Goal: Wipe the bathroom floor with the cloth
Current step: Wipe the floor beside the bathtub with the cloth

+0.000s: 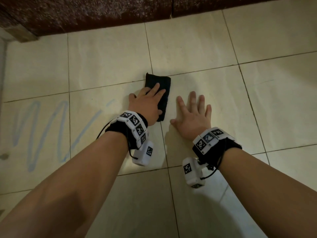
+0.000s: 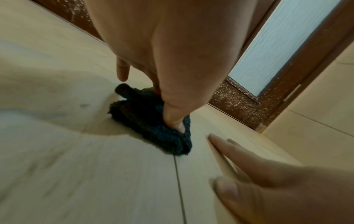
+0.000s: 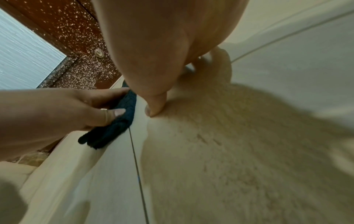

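Fingers (image 1: 157, 87) of the left hand (image 1: 147, 103) lie straight and flat on a folded dark cloth (image 1: 163, 91), pressing it to the tiled floor (image 1: 197, 48); the thumb sticks out off the cloth's left edge. Just right of the cloth, not touching it, the right hand (image 1: 192, 115) rests palm down on the bare tile with fingers spread and straight, holding nothing. The cloth lies across a grout line, with a speckled reddish-brown door base (image 1: 103, 12) beyond it. Well left of the cloth, pale blue zigzag marks (image 1: 44, 131) run over the tiles. Both wrists carry white blocks printed with black-and-white square markers (image 1: 135, 127) on black bands. The left wrist view shows the cloth's near edge bunched up.
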`<control>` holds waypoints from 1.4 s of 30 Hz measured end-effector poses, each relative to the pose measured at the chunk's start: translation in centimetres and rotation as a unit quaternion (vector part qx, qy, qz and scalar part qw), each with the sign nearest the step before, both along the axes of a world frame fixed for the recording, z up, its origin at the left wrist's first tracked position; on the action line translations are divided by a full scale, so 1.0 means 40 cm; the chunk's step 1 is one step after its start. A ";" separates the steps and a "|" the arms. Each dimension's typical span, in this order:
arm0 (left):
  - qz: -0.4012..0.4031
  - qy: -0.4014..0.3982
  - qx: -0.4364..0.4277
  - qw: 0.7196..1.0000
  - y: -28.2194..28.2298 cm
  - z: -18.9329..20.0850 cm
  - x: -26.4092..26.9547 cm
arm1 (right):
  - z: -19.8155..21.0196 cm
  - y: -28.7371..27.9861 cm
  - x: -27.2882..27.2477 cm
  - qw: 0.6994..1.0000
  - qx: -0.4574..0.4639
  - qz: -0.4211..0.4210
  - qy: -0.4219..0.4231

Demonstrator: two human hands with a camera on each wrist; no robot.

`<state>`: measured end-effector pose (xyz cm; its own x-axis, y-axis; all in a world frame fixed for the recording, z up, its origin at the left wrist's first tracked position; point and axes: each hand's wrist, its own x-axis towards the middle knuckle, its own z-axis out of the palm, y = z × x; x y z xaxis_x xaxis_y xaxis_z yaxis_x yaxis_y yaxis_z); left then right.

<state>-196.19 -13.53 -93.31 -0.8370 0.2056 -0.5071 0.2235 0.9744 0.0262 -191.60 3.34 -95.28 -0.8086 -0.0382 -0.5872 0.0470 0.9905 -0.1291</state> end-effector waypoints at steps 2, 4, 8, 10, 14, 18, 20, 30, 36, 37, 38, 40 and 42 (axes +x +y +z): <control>0.027 0.004 -0.006 1.000 -0.003 -0.002 -0.043 | 0.001 0.001 -0.002 1.000 0.002 0.002 -0.004; 0.064 0.010 -0.011 0.998 -0.001 0.006 -0.087 | 0.004 0.000 -0.003 1.000 -0.001 0.000 -0.008; 0.104 -0.004 -0.015 0.995 0.015 0.022 -0.102 | 0.003 -0.006 -0.004 1.000 -0.005 -0.009 -0.017; 0.119 -0.003 -0.010 0.993 0.015 0.017 -0.081 | 0.004 -0.005 -0.004 1.000 -0.007 -0.009 -0.016; 0.138 -0.016 -0.005 0.990 -0.003 0.018 -0.034 | 0.008 -0.004 -0.004 1.000 -0.013 -0.014 -0.015; 0.147 -0.019 -0.015 0.989 -0.034 0.031 0.060 | 0.011 -0.002 -0.004 1.000 -0.026 -0.015 -0.008; 0.145 -0.025 -0.022 0.989 -0.053 0.035 0.117 | 0.018 0.002 -0.003 1.000 -0.022 -0.010 -0.005; 0.138 -0.004 -0.026 0.990 -0.117 0.039 0.344 | 0.066 -0.037 0.039 1.000 0.008 -0.019 -0.004; 0.144 -0.018 -0.012 0.989 -0.148 0.055 0.419 | 0.079 -0.042 0.059 1.000 0.022 0.015 -0.010; 0.147 -0.022 -0.013 0.989 -0.155 0.057 0.429 | 0.081 -0.050 0.062 0.999 0.030 0.015 -0.012; 0.152 -0.024 -0.014 0.988 -0.163 0.058 0.436 | 0.083 -0.057 0.063 0.999 0.037 0.014 -0.015; 0.160 -0.023 -0.015 0.987 -0.184 0.059 0.447 | 0.084 -0.067 0.064 0.998 0.056 0.012 -0.022; 0.162 -0.018 -0.018 0.986 -0.212 0.060 0.456 | 0.082 -0.075 0.065 0.997 0.071 0.011 -0.022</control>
